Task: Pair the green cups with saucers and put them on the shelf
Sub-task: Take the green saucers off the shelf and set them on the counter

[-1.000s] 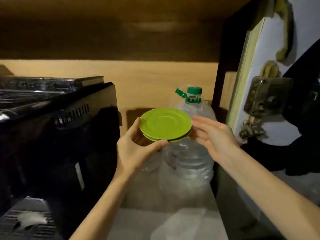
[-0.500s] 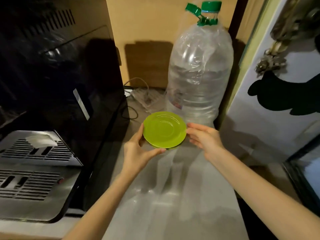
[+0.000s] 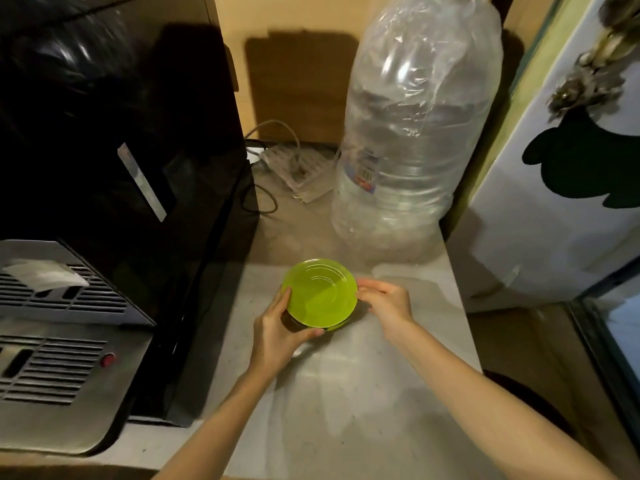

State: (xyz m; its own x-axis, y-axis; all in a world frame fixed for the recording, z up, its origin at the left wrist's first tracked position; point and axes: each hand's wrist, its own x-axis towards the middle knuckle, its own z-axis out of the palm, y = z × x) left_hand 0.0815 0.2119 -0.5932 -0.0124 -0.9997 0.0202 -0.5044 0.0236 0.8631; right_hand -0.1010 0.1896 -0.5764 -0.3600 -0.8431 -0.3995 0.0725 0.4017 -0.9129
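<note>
A small stack of lime-green saucers (image 3: 320, 292) is held just above the pale countertop (image 3: 346, 393), in front of a big water bottle. My left hand (image 3: 277, 332) grips the stack's left and near edge, thumb on the rim. My right hand (image 3: 388, 301) touches the right rim with its fingertips. A second saucer's edge shows under the top one at the near side. No green cups are in view.
A large clear plastic water bottle (image 3: 412, 133) stands at the back of the counter. A black appliance (image 3: 121, 168) with a metal grille tray (image 3: 52, 341) fills the left. A power strip with cables (image 3: 294, 164) lies by the wall. A white door (image 3: 554, 202) is at right.
Both hands have brought the saucers down from bottle-cap height to just above the counter, and nearer to me. My view has tilted downward.
</note>
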